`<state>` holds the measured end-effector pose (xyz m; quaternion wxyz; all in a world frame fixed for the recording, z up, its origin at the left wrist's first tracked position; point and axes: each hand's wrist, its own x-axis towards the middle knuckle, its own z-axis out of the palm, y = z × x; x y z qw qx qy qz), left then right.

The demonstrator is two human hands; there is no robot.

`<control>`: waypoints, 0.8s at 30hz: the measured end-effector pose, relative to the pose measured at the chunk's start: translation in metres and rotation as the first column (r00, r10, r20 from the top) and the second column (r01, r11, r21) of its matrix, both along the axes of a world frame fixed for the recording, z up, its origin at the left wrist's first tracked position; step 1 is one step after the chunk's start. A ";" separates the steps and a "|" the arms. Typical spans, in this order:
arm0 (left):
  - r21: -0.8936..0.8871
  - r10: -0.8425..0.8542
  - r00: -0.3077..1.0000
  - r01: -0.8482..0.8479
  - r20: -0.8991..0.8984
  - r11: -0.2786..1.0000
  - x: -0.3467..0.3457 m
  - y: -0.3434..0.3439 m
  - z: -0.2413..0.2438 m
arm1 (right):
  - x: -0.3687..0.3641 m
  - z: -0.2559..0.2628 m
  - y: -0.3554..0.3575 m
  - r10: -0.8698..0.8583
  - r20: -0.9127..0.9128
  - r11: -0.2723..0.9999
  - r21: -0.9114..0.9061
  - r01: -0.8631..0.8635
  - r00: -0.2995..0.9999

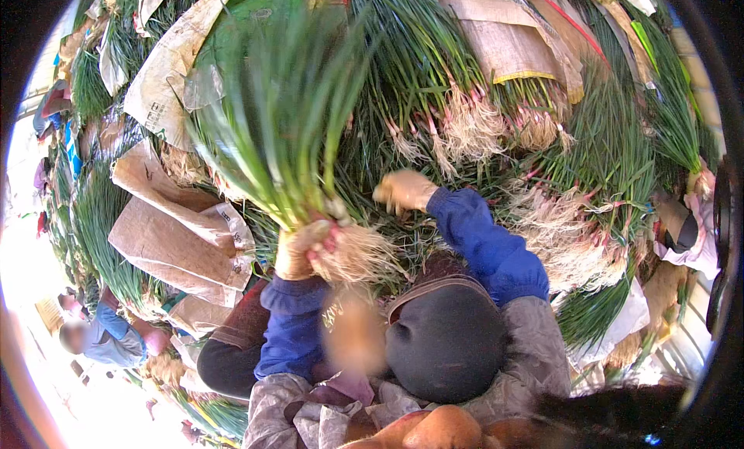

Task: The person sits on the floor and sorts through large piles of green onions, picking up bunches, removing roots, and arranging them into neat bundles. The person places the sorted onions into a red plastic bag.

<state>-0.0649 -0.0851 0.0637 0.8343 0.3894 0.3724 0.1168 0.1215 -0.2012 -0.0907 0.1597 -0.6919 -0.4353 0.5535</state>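
My left hand (299, 248), in a blue sleeve, is closed around the lower stems of a large bunch of green onions (285, 141). The long leaves fan upward, partly blurred. Pinkish bulbs and pale, shaggy roots (357, 254) stick out to the right of my fist. Farther right, my right hand (404, 192) hovers blurred over loose green leaves, its fingers bent; whether something thin is between them cannot be told. Nearest to it are more green onions (471, 120) lying with their roots towards me.
Woven sacks (174, 234) lie at the left, and others (511, 47) cover onions at the top. A heap of rooted onions (569, 234) is on the right. My dark-clothed knee (447, 338) is close below. Another person (113, 332) is at the lower left.
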 end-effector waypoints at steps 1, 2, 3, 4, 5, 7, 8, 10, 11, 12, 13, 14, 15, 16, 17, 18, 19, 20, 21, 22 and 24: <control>0.008 0.097 0.994 -0.097 0.044 0.995 0.001 0.006 0.009 | 0.000 0.020 0.004 0.133 -0.309 0.975 -0.132 -0.181 0.942; 0.010 0.179 0.979 -0.181 0.099 0.983 0.006 0.010 0.013 | 0.007 0.010 0.007 0.260 -0.256 0.951 -0.099 -0.293 0.931; -0.116 0.222 0.964 -0.206 0.145 0.972 0.003 0.023 0.006 | 0.017 -0.002 0.012 0.037 0.063 0.999 0.009 -0.038 0.997; -0.150 0.233 0.951 -0.205 0.205 0.967 0.006 0.031 0.000 | 0.028 -0.014 0.018 -0.234 0.339 0.966 0.190 0.177 0.911; -0.149 0.233 0.940 -0.201 0.251 0.968 0.006 0.041 -0.010 | 0.040 -0.027 0.029 -0.315 0.497 0.943 0.261 0.206 0.808; -0.224 0.206 0.945 -0.150 0.253 0.963 -0.001 0.059 -0.033 | 0.058 -0.052 0.038 -0.333 0.640 0.939 0.294 0.180 0.692; -0.356 0.224 0.941 -0.124 0.255 0.926 0.000 0.065 -0.041 | 0.063 -0.052 0.045 -0.243 0.594 0.966 0.217 0.138 0.767; -0.367 0.167 0.964 -0.081 0.208 0.927 -0.006 0.067 -0.047 | 0.080 -0.047 0.040 -0.186 0.426 0.981 0.136 0.140 0.886; -0.377 0.170 0.972 -0.099 0.161 0.921 -0.013 0.066 -0.055 | 0.081 -0.041 0.036 -0.432 0.004 0.899 0.080 0.430 0.902; -0.384 0.161 0.951 -0.049 0.265 0.922 -0.017 0.062 -0.055 | 0.081 -0.028 0.030 -0.619 -0.385 0.764 -0.094 0.639 0.684; -0.396 0.212 0.937 -0.089 0.278 0.914 -0.018 0.056 -0.056 | 0.084 -0.014 0.021 -0.638 -0.642 0.681 -0.214 0.700 0.425; -0.431 0.247 0.922 -0.101 0.298 0.897 -0.004 0.041 -0.051 | 0.091 -0.043 -0.004 -0.536 -0.815 0.654 -0.237 0.718 0.219; -0.446 0.257 0.933 -0.124 0.251 0.886 0.000 0.034 -0.047 | 0.084 -0.043 -0.010 -0.513 -0.713 0.748 -0.098 0.656 0.478; -0.403 0.235 0.949 -0.136 0.208 0.905 0.005 0.027 -0.047 | 0.076 -0.044 -0.016 -0.450 -0.556 0.835 0.016 0.551 0.699; -0.419 0.207 0.951 -0.096 0.228 0.903 0.001 0.027 -0.050 | 0.061 -0.023 -0.008 -0.678 -0.608 0.626 -0.181 0.759 0.414; -0.436 0.181 0.951 -0.056 0.249 0.898 -0.002 0.026 -0.052 | 0.048 0.001 -0.002 -0.796 -0.602 0.324 -0.333 0.886 0.064; -0.401 0.151 0.958 -0.042 0.243 0.915 0.002 0.023 -0.051 | 0.051 0.002 -0.014 -0.668 -0.724 0.504 -0.272 0.820 0.171; -0.419 0.136 0.956 -0.014 0.262 0.908 0.003 0.021 -0.050 | 0.054 0.003 -0.027 -0.513 -0.820 0.657 -0.187 0.730 0.251; -0.432 0.117 0.951 0.019 0.286 0.902 0.004 0.022 -0.049 | 0.053 -0.006 -0.031 -0.560 -0.783 0.683 -0.254 0.685 0.268; -0.445 0.099 0.945 0.053 0.311 0.894 0.006 0.022 -0.047 | 0.043 -0.015 -0.034 -0.579 -0.357 0.781 0.016 0.625 0.733; -0.406 0.091 0.964 0.019 0.251 0.914 -0.004 0.023 -0.041 | 0.038 -0.012 -0.039 -0.379 0.299 0.880 0.408 0.242 0.876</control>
